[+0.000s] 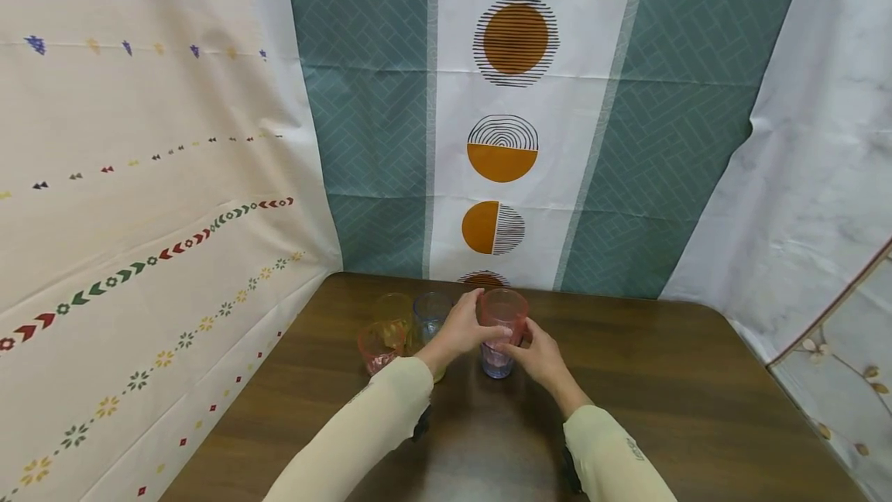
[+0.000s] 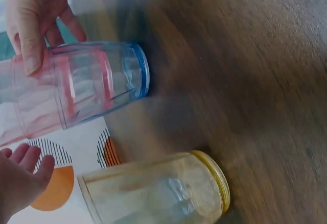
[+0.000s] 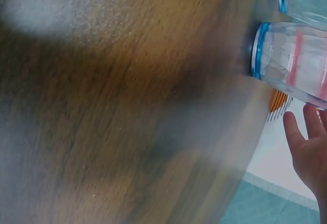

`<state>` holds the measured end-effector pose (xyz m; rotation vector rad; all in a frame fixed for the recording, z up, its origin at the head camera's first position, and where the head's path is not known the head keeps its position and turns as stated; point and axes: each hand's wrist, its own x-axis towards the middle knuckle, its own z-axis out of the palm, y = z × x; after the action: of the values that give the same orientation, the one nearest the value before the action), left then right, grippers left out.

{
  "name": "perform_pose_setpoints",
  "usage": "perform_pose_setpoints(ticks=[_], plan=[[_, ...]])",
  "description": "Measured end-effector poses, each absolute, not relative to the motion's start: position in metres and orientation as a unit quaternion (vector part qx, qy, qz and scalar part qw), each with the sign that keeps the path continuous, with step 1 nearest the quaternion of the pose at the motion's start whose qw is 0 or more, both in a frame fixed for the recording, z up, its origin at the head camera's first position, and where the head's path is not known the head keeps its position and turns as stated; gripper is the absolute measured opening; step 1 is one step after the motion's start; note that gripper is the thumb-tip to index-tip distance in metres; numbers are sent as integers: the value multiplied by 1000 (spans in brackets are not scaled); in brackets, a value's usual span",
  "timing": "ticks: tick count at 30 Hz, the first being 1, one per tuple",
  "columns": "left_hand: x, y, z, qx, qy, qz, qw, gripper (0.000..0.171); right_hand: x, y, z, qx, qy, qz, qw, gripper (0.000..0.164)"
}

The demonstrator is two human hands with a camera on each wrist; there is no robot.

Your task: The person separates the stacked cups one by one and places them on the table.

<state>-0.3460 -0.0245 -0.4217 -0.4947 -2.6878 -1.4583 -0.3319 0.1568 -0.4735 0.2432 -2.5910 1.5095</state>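
Note:
A clear pink cup sits nested inside a clear blue cup, with pink bands showing through the lower wall. My right hand grips the stack from the right, its thumb across the front near the blue cup's rim. From the other side, my left hand holds the pink cup higher up, thumb over the front and index finger by the rim. Its other fingers are spread just below the cup in the left wrist view. The blue base is close over the wooden table.
Left of the stack stand another pink cup, a yellow cup and a blue cup. A nearer yellow cup is mostly hidden by my left arm in the head view. Patterned cloth hangs behind the table.

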Motion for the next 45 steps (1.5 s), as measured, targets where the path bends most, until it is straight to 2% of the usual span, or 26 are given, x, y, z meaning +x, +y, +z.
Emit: perform_pose_setpoints(ticks=[11,16,21,26,37,45], plan=[[-351,-21,-420,-141,-839,-525,24,78,-329,159,-475,77,-858,505,53,70],[-357,-27,-392,-154,-797,-582,44,70,-331,159,-474,81,-856,509,49,75],[-348,-46,-359,-170,-780,-598,65,74,-333,160,-473,85,-861,499,48,80],[-332,-69,-350,-187,-759,-618,83,72,-332,161,-474,82,-861,499,53,80],[-283,-121,-395,-144,-763,-625,82,78,-332,160,-477,76,-860,503,48,80],[-254,-137,-432,-144,-774,-612,77,78,-332,161,-477,71,-860,503,47,80]])
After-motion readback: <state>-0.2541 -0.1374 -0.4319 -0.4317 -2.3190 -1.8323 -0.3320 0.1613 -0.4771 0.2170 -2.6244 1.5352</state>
